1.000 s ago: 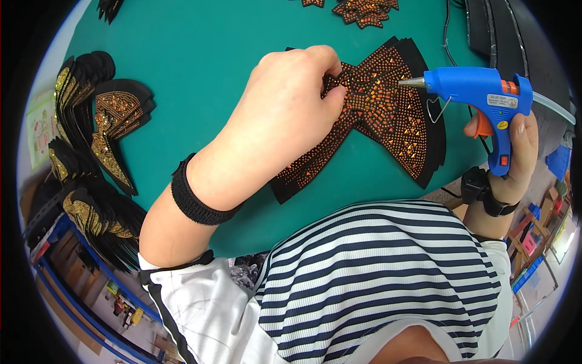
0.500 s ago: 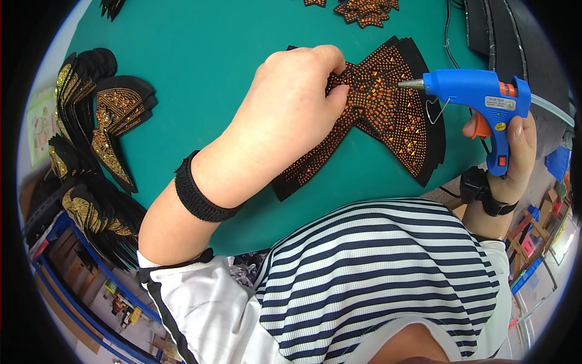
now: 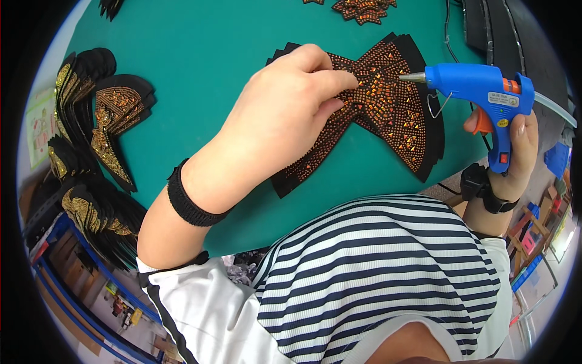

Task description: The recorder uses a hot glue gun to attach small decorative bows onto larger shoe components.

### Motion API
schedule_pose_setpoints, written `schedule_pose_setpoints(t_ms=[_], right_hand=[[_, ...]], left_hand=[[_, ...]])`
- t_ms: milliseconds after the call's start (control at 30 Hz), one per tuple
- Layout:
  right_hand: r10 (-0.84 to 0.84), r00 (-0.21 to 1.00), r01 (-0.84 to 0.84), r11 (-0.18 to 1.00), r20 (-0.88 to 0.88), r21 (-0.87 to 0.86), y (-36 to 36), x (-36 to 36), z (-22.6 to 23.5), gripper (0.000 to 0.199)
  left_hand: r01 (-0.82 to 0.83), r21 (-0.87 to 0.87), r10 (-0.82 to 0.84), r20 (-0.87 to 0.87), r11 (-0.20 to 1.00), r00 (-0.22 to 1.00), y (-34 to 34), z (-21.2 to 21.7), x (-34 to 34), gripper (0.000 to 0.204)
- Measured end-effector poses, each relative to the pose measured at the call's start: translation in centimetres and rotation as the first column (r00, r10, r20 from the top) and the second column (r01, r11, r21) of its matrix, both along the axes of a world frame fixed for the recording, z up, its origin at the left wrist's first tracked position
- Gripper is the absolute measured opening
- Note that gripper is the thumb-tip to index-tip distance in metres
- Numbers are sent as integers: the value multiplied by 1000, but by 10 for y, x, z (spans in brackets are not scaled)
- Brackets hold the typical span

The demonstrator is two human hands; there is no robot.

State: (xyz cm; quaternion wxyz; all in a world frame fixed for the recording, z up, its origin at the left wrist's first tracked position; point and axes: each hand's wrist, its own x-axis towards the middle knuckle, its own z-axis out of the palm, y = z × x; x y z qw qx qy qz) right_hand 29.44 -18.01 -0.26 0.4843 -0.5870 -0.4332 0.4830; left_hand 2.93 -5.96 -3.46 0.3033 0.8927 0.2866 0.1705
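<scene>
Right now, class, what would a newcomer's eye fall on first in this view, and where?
First, the bright blue glue gun, gripped in the right hand at the picture's right. Next, the bow-shaped stack studded with orange stones on the green table, with the left hand over its left half. Gold-and-black pieces crowd the table's left side.
</scene>
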Motion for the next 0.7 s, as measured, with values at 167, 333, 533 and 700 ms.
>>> schedule_pose_setpoints(t_ms=[167,333,533,700], right_hand=[[12,1000,-12,1000,2,-12,2,-1,1,58],[-11,1000,11,1000,-20,4,0,-2,-1,55],[52,997,-48,997,-61,57,3,2,-3,49],[28,997,-23,997,-66,75,3,0,-4,50]], left_hand=[[-17,5,17,-9,1000,1000,-6,-1,2,25],[-17,-9,17,-18,1000,1000,-6,-1,4,25],[16,45,-16,-10,999,1000,-4,1,3,25],[93,109,-90,-32,990,995,-10,-3,0,26]])
